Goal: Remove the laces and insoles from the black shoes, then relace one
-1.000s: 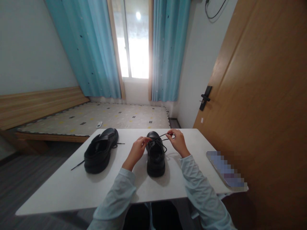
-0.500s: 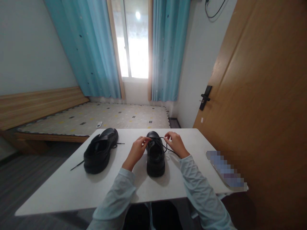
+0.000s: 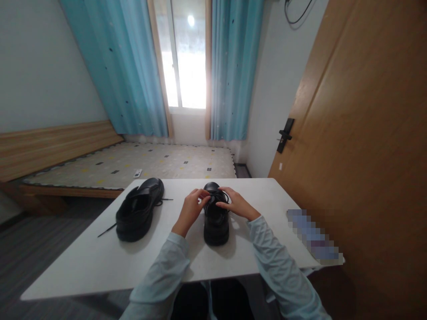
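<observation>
A black shoe (image 3: pixel 216 232) stands on the white table (image 3: pixel 160 262), its toe pointing away from me. My left hand (image 3: pixel 192 205) is at the left of its lacing, thumb and fingertips pinched together on the black shoelace (image 3: pixel 216 194). From the right, my right hand (image 3: pixel 237 204) reaches over the lacing with thumb and fingers apart, the fingertips touching the laces near the tongue. Part of the lacing is hidden behind my fingers. A second black shoe (image 3: pixel 135 222) rests to the left, its loose lace ends lying on the table.
A blurred-out flat item (image 3: pixel 313 235) lies along the table's right edge. Beyond the table is a bed (image 3: pixel 167 162) with a small white remote (image 3: pixel 138 173) on it. A wooden door (image 3: pixel 360 146) stands close on the right.
My right hand has moved left from beside the shoe onto its lacing, and its fingers have spread from a pinch on the lace. My left hand stays nearly in place.
</observation>
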A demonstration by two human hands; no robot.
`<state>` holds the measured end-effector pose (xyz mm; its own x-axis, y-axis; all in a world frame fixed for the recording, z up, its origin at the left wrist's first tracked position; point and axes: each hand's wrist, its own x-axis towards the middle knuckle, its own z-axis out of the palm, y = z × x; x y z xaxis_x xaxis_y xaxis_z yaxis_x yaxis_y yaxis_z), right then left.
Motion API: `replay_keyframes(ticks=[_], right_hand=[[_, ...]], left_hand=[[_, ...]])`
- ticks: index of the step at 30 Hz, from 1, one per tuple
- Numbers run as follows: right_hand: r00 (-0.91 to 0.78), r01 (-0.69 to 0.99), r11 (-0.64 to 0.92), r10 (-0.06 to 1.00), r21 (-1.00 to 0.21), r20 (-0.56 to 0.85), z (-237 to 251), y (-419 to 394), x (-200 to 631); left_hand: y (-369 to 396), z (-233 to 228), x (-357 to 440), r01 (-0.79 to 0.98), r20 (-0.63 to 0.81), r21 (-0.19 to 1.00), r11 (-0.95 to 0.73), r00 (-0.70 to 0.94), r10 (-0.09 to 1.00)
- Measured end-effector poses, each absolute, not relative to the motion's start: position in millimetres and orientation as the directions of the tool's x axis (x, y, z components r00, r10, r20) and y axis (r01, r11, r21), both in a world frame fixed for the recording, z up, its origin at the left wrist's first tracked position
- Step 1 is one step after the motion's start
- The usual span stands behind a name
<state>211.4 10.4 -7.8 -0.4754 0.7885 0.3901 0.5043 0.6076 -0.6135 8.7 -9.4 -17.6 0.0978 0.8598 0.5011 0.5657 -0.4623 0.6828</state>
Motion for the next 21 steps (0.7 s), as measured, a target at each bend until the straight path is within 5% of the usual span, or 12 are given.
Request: replay_keyframes(ticks=[8,21], right_hand=[[-0.494,0.498,0.600,0.789,-0.626,0.364,-12.0,11.5,210.9],[-0.491,0.501,0.589,0.797,-0.635,0.351,-10.6,10.5,210.6]], left_hand=[[-3.1,-18.9,13.1,0.533,0.453,0.749,-0.394,0.023,0.891],[-3.0,-20.6,17.3,0.589,0.505,0.683,-0.432,0.046,0.862]])
